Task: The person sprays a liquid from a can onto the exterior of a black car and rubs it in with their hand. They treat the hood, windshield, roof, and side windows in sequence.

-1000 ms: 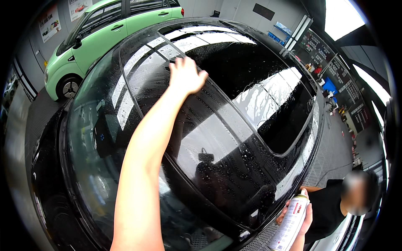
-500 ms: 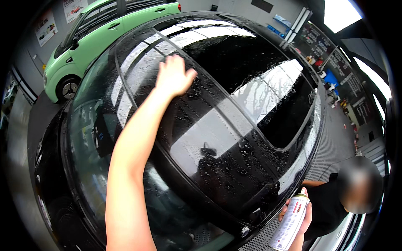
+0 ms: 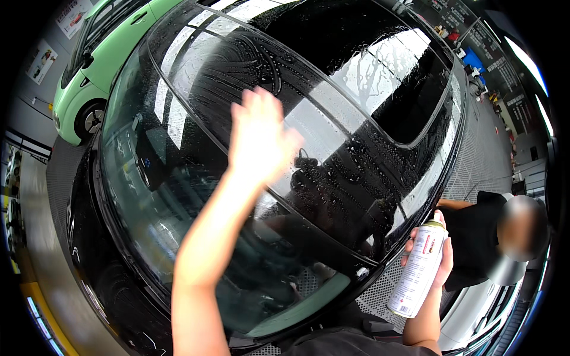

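Observation:
My left hand (image 3: 261,135) is stretched over the front part of a glossy black car roof (image 3: 350,169), fingers spread and slightly blurred by motion. Nothing shows in it; whether the palm touches the surface I cannot tell. Curved wet streaks (image 3: 234,68) lie on the roof just beyond the fingers, and water droplets dot the part to the right. At the lower right my right hand (image 3: 445,268) grips a white aerosol can (image 3: 419,270), held tilted beside the roof edge, its nozzle end up and a finger near the top.
The windshield (image 3: 178,237) slopes down at the left. A dark glass roof panel (image 3: 297,35) lies farther back, wet. At the right edge stands another person in black (image 3: 475,237), close to the car. A light green car (image 3: 95,71) is parked beyond, at the far left.
My left hand has swept back toward me, and curved streaks now mark the wet roof where it was. The can in my right hand sits higher in view. The whole view has shifted.

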A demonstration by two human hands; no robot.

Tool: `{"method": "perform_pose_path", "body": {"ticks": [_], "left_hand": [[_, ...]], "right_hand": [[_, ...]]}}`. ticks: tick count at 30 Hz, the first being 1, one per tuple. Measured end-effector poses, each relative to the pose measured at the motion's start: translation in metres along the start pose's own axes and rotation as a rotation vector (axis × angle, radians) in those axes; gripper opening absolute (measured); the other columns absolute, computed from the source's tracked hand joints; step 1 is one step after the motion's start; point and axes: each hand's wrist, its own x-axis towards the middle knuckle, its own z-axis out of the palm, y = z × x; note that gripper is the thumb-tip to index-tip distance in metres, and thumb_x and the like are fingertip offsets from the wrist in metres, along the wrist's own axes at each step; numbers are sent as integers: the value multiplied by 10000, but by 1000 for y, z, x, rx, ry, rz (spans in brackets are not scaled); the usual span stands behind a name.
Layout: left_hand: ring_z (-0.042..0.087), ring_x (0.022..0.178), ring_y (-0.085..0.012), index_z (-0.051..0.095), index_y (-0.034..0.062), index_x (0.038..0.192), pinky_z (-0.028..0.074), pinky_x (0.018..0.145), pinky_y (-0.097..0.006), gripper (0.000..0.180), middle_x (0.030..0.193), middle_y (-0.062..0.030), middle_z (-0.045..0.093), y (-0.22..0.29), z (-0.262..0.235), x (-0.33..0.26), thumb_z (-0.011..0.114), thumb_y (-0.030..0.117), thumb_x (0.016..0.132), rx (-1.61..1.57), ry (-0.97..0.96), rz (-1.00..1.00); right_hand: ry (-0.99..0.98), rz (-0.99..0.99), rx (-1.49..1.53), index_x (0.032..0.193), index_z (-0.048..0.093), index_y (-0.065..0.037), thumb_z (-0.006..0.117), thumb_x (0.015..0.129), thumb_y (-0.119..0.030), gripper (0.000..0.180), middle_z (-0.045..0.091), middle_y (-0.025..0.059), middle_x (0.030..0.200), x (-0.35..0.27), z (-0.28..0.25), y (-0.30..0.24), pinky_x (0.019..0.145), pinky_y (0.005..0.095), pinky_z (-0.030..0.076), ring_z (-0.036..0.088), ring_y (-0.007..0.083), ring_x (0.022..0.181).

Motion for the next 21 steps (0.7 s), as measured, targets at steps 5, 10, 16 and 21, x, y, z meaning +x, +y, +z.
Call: {"method": "perform_pose_path", "body": {"ticks": [5, 10, 16, 21], "left_hand": [[292, 1481, -449, 351, -93, 1495, 193, 1207, -600, 845, 1566, -286, 353, 33, 2, -62, 626, 456, 914, -300, 5, 222], [320, 1482, -395, 366, -93, 1490, 228, 1222, -506, 807, 1564, -255, 385, -149, 35, 26, 506, 529, 994, 12, 293, -299], [248, 1508, -418, 340, -103, 1499, 212, 1201, -590, 861, 1581, -277, 339, -41, 3, 73, 473, 578, 988, 59, 14, -210], [290, 1491, -404, 343, -101, 1481, 196, 1230, -507, 804, 1554, -289, 365, -16, 26, 82, 578, 457, 952, -97, 160, 232]], "right_hand": [[-26, 17, -6, 1560, 200, -198, 539, 1011, -446, 690, 572, 277, 1134, -11, 25, 5, 607, 481, 636, 687, 340, 865], [-60, -25, -24, 1558, 218, -214, 526, 1013, -454, 670, 569, 273, 1128, -33, 8, -8, 610, 504, 633, 683, 351, 872], [93, -65, -29, 1555, 227, -211, 530, 1002, -456, 676, 588, 261, 1110, -38, -10, -7, 594, 486, 632, 687, 349, 853], [126, 4, -10, 1552, 220, -217, 544, 989, -470, 698, 594, 264, 1086, -22, -16, 5, 584, 471, 628, 697, 350, 828]]}}
